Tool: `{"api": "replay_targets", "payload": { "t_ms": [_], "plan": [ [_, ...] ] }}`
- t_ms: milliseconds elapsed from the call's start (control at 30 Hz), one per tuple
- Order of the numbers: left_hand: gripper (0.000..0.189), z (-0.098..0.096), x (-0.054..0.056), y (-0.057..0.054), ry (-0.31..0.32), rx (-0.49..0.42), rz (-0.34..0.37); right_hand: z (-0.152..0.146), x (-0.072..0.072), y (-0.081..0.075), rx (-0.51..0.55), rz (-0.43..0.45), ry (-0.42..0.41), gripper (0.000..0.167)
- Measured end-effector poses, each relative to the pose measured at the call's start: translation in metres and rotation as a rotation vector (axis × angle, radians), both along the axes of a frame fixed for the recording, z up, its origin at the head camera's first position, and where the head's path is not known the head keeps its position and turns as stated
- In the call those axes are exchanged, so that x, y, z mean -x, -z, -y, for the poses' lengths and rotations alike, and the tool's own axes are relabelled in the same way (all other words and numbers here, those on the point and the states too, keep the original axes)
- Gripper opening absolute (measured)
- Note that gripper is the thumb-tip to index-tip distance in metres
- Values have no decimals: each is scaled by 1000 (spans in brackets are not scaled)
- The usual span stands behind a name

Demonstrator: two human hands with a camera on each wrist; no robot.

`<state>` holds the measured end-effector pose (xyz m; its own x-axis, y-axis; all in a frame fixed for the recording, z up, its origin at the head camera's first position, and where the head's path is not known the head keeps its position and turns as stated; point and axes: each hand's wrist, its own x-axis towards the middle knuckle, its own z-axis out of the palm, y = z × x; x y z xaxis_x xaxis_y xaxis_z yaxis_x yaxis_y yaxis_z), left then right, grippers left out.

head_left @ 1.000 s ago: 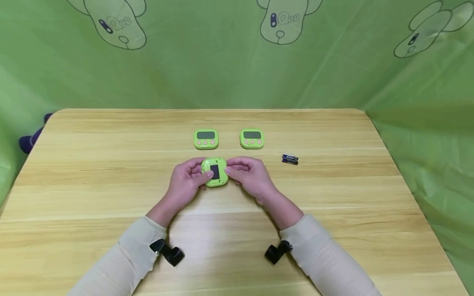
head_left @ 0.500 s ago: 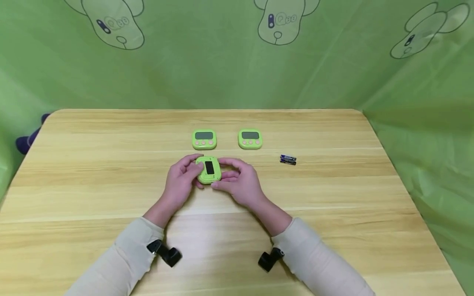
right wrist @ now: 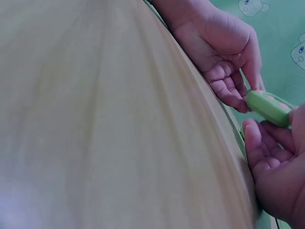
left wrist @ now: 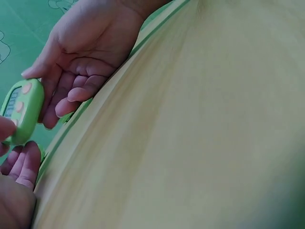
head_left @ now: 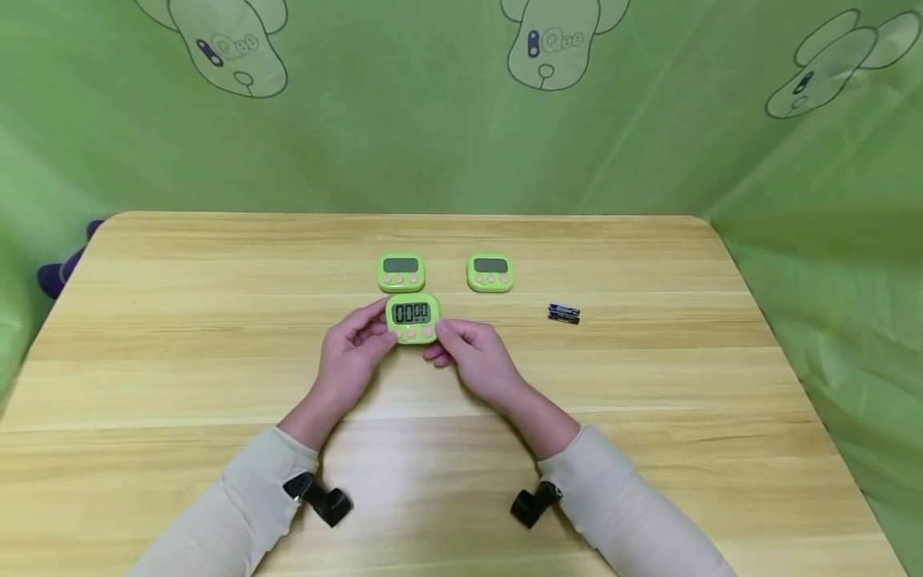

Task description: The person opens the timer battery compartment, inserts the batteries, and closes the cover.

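Note:
A green digital timer (head_left: 413, 318) with pink buttons is held between both hands, its screen facing up and showing 00 00. My left hand (head_left: 351, 351) pinches its left side, with the thumb near the lower left button. At the lower right corner my right hand (head_left: 476, 357) grips it between thumb and fingers. In the left wrist view the timer (left wrist: 24, 110) is tilted, raised above the table's far edge. The right wrist view shows the timer's (right wrist: 269, 108) lower edge, with fingers at both ends.
Two matching green timers, one on the left (head_left: 401, 273) and one on the right (head_left: 490, 273), lie with blank screens behind the hands. To the right lie two small dark batteries (head_left: 564, 313) side by side. A green printed curtain (head_left: 404, 152) hangs behind the wooden table (head_left: 649, 385).
The held timer has been turned over: its back with a dark rectangular patch showed before, and now its lit display faces up. Both hands have shifted their grip on it.

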<state>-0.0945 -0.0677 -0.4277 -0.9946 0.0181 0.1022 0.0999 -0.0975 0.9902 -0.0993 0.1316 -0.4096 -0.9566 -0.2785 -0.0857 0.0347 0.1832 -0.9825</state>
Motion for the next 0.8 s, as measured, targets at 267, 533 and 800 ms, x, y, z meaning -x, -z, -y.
{"api": "replay_targets", "payload": {
  "t_ms": [267,533,800],
  "plan": [
    [50,6,-3,-1,-67,-46,34,14,0,2,121,14,215,17],
    [39,19,-5,2,-200,6,29,39,3,9,54,-165,251,18],
    [35,43,0,-1,-315,4,62,78,11,11,-74,-235,199,31]
  ]
}}
